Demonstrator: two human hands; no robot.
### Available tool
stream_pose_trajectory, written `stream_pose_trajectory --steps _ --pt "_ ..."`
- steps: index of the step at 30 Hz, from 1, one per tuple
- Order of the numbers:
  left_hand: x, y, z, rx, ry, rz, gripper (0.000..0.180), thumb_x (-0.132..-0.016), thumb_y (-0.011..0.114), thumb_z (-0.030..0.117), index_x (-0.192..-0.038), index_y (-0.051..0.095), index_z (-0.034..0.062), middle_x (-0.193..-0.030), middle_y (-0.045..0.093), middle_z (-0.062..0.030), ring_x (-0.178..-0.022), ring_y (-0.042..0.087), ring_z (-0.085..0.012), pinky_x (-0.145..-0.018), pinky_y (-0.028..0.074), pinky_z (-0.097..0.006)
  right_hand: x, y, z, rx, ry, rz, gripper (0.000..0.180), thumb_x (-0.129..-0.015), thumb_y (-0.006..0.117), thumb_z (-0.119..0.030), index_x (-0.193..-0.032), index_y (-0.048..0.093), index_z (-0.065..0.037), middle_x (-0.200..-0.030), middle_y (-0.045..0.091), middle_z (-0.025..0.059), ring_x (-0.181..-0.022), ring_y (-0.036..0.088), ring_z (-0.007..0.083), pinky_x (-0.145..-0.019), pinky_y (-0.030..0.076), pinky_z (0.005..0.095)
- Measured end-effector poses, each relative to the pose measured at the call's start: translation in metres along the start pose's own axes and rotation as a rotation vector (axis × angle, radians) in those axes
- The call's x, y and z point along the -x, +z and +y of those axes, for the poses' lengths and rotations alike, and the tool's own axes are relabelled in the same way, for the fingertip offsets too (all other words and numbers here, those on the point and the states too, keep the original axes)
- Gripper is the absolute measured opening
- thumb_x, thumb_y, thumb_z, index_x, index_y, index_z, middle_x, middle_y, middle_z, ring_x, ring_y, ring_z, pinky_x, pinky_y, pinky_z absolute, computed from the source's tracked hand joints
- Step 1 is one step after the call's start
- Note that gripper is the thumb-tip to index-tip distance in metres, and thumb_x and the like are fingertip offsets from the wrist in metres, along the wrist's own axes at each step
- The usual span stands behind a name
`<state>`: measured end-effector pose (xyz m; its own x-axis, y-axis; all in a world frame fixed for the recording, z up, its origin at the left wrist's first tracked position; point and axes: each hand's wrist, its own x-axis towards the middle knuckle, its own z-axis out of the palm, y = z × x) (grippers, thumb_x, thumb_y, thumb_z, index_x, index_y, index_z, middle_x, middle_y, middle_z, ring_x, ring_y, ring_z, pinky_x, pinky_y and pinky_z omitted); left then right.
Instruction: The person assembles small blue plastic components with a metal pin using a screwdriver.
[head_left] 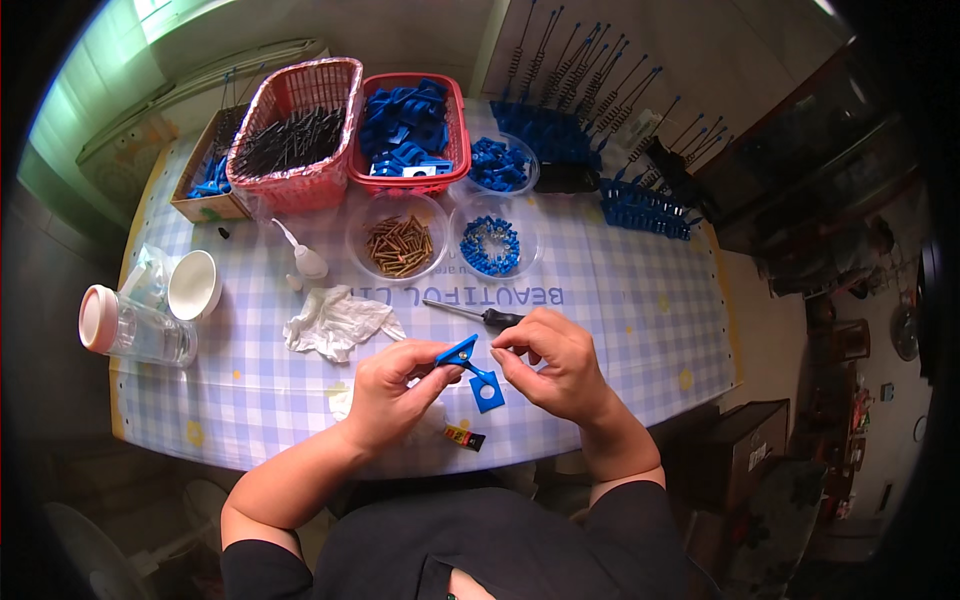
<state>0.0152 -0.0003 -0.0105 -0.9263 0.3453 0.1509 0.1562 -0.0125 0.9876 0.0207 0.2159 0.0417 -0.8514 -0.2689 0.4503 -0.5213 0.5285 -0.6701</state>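
Observation:
My left hand (398,388) pinches a blue plastic bracket (458,351) between thumb and fingers, with a small silvery round spot showing on it. Below, a square blue plate with a round hole (487,393) seems joined to the bracket by a narrow neck. Just right of it, my right hand (552,368) has thumb and forefinger brought together, apart from the bracket; whatever they hold, if anything, is too small to make out. A screwdriver with a black handle (500,319) lies beyond my hands. Close to my left wrist lies a small black, yellow and red tube (464,437).
Crumpled white tissue (340,322), a squeeze bottle (308,260), a white bowl (194,285) and a lidded jar (140,328) stand left. Behind are tubs of brass screws (400,246) and blue caps (490,246), baskets of black rods (295,145) and blue parts (405,125). Spring-topped blue pieces (645,208) stand far right.

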Motion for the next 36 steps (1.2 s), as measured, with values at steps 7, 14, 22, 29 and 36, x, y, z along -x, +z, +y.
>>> stream_pose_trajectory --steps 7,14,22,29,36 --pt "-0.001 0.0 0.0 0.038 -0.012 -0.01 0.022 -0.083 0.071 -0.001 -0.104 0.069 -0.0004 -0.094 0.07 -0.0113 -0.083 0.068 -0.0165 -0.072 0.055 -0.027 0.0 0.0 0.0 -0.011 0.003 -0.038 0.013 -0.075 0.073 0.003 -0.085 0.067 -0.001 -0.074 0.062 0.0068 -0.062 0.057 0.0145 -0.052 0.044 0.0246" --pt "-0.001 0.0 -0.001 -0.001 0.014 -0.026 0.022 -0.083 0.071 -0.001 -0.104 0.069 0.0002 -0.095 0.07 -0.0117 -0.083 0.068 -0.0164 -0.072 0.055 -0.027 0.001 0.0 0.001 -0.02 0.018 -0.053 0.015 -0.074 0.074 0.003 -0.087 0.066 -0.001 -0.077 0.062 0.0077 -0.063 0.057 0.0149 -0.052 0.044 0.0254" --pt "0.0 0.001 -0.005 0.064 -0.032 0.001 0.021 -0.083 0.07 -0.002 -0.105 0.069 -0.0007 -0.094 0.069 -0.0108 -0.084 0.068 -0.0151 -0.073 0.055 -0.026 0.001 0.002 0.002 -0.023 0.036 -0.065 0.017 -0.076 0.074 0.0 -0.09 0.066 -0.001 -0.081 0.062 0.0086 -0.062 0.055 0.0152 -0.053 0.044 0.0253" --pt "-0.004 0.0 -0.001 0.255 -0.1 0.053 0.019 -0.086 0.068 -0.002 -0.104 0.068 -0.001 -0.094 0.068 -0.0099 -0.084 0.068 -0.0136 -0.074 0.055 -0.025 0.002 0.007 0.003 -0.133 0.139 -0.112 0.021 -0.079 0.075 -0.006 -0.097 0.066 -0.001 -0.086 0.063 0.0094 -0.064 0.055 0.0139 -0.058 0.045 0.0258" --pt "-0.018 -0.01 0.002 -0.018 0.143 0.192 0.019 -0.085 0.069 -0.001 -0.104 0.068 -0.0005 -0.094 0.069 -0.0106 -0.081 0.069 -0.014 -0.071 0.057 -0.026 0.002 0.026 0.011 -0.209 0.09 -0.061 0.024 -0.082 0.074 -0.012 -0.102 0.065 -0.002 -0.089 0.063 0.0098 -0.061 0.055 0.0157 -0.056 0.046 0.0273"
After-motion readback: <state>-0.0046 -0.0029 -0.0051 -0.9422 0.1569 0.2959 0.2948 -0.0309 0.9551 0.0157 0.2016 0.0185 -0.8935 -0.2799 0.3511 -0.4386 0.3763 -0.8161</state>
